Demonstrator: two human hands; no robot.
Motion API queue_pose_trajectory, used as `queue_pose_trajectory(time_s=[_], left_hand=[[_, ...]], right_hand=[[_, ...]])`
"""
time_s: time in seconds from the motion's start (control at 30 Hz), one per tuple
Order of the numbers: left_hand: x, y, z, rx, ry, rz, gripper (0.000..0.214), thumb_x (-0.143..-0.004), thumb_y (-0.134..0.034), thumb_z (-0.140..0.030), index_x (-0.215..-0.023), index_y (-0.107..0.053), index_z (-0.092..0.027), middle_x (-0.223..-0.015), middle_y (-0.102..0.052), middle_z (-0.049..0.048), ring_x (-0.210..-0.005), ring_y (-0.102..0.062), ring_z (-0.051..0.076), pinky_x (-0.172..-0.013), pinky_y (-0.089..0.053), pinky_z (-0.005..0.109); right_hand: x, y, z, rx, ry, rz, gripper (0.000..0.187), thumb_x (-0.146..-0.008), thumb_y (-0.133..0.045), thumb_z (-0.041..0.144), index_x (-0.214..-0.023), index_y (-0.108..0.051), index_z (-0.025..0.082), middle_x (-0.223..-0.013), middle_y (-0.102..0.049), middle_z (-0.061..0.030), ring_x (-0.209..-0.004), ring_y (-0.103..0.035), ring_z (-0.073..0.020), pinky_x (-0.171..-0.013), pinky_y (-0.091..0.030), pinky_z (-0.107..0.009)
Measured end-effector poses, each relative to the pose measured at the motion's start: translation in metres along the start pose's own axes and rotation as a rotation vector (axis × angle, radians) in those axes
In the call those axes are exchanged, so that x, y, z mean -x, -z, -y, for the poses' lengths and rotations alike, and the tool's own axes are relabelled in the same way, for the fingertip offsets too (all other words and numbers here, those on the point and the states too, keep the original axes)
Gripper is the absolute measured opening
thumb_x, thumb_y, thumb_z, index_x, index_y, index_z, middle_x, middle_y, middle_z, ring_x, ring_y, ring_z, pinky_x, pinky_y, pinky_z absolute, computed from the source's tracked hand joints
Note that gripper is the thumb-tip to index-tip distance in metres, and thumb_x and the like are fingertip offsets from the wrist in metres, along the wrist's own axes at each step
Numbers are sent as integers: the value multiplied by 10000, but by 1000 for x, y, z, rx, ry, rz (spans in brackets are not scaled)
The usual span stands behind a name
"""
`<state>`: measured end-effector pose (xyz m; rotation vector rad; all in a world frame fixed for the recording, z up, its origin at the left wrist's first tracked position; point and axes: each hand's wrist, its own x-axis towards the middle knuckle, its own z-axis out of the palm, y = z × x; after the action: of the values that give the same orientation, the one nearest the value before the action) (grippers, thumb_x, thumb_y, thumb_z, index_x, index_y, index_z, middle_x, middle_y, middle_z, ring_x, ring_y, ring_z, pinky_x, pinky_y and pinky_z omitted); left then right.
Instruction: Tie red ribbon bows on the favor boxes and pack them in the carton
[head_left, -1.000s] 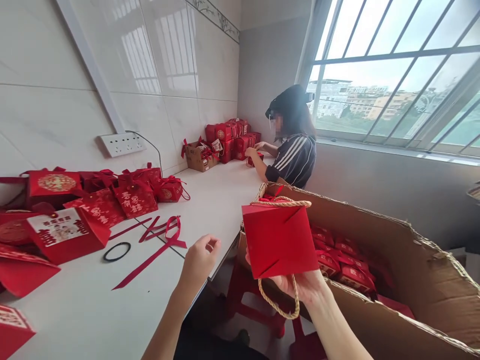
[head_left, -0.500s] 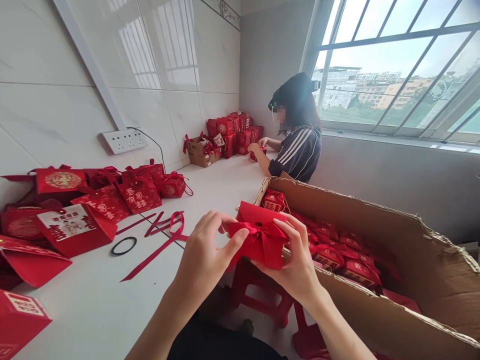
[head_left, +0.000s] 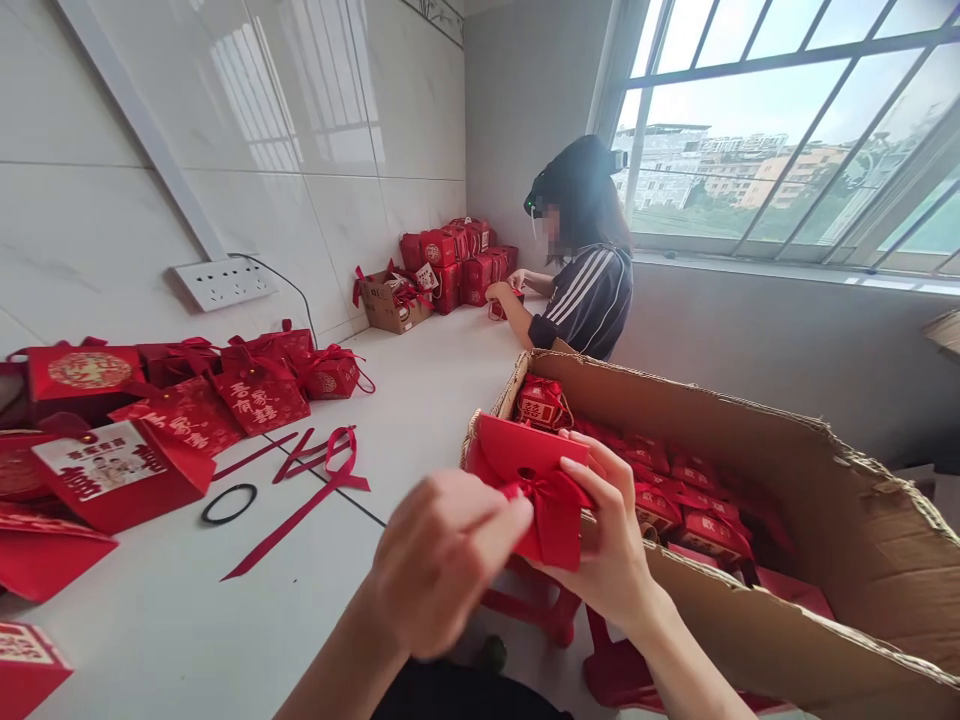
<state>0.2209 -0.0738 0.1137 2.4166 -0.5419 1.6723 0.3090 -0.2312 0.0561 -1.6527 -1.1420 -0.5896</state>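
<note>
My right hand (head_left: 616,540) grips a small red gift box (head_left: 495,445) by its right side, thumb below and fingers over the top edge. A red ribbon bow (head_left: 556,492) is tied across the box, beneath a dark round hole. My left hand (head_left: 450,560), smeared by motion, is closed in a pinch at the left part of the bow. The box is held in the air beside the near corner of a large cardboard carton (head_left: 750,400). The left fingers hide part of the bow and the box's lower left.
Red gift boxes (head_left: 86,370) lie along the table's (head_left: 195,640) left side, near loose ribbon strips (head_left: 300,525) and a black ring (head_left: 229,504). More ribboned boxes (head_left: 709,535) fill the carton. A co-worker (head_left: 585,290) handles a red box farther back. A red stool (head_left: 555,610) stands below.
My left hand has let go of the box's left edge and closed on the bow. The box has shifted slightly down and right in view, still in my right hand.
</note>
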Motion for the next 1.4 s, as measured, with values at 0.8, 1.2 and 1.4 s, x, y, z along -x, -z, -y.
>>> queue_pose_trajectory(time_s=[0.8,1.2,1.4], left_hand=[[91,-146,28,-79,457,487,258,-853,-432,-193,-1063,-580,-168,-1136,-612,116,-1065,-572,257,-897,-439,412],[86,-143,21,-31,526,508,236,-840,-407,-193,-932,-624,-184,-1063,-626,103,-1039,-566,257,-899,-418,412],[84,-142,18,-21,543,493,230,-839,-406,-186,-895,-629,-187,-1049,-631,87,-1014,-569,244,-887,-416,406]], right_hand=[[-19,75,-238,-558,-1295,-89,389,-858,-307,508,-940,-551,216,-1035,-678,-105,-1040,-626,-257,-824,-530,-492],[11,64,-293,38,-777,110,712,-404,-804,453,-1014,-522,217,-1224,-457,-118,-1241,-405,-378,-1100,-258,-507],[11,28,-316,169,-740,179,708,-550,-709,498,-1133,-461,182,-1260,-444,-162,-1217,-446,-352,-1069,-305,-480]])
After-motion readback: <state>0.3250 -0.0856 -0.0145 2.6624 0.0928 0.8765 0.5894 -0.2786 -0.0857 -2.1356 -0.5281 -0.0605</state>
